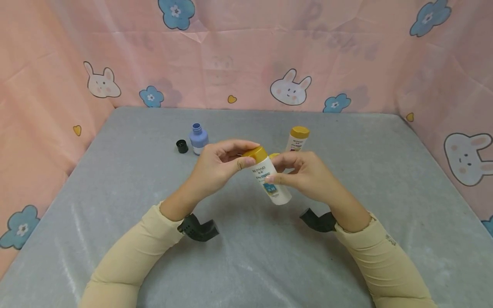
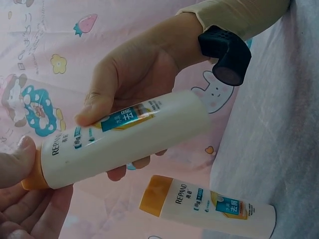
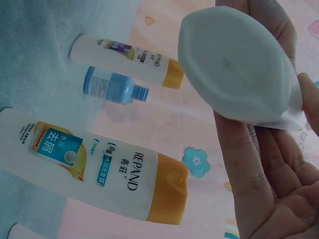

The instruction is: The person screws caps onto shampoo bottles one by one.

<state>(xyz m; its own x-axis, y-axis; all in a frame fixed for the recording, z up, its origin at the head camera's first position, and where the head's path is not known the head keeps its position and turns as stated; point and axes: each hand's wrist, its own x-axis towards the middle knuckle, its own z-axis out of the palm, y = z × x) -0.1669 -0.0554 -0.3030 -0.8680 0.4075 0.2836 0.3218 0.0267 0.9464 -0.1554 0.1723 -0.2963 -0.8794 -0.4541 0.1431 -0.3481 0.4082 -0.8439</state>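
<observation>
A white shampoo bottle (image 1: 271, 182) with a gold cap (image 1: 255, 153) and a blue label is tilted above the table, between my two hands. My left hand (image 1: 217, 164) grips the cap between thumb and fingers; the left wrist view shows the thumb on the cap's edge. Around the bottle's body curl the thumb and fingers of my right hand (image 1: 306, 175). In the right wrist view the bottle's white base (image 3: 234, 64) faces the camera. Just behind my right hand stands a matching shampoo bottle (image 2: 214, 206), mostly hidden in the head view.
Farther back stands another gold-capped bottle (image 1: 298, 139) with a purple label. To the left, a blue bottle (image 1: 198, 139) stands uncapped, with a black cap (image 1: 182, 146) beside it. Grey cloth covers the table (image 1: 246, 265), and a pink patterned curtain (image 1: 246, 51) hangs behind.
</observation>
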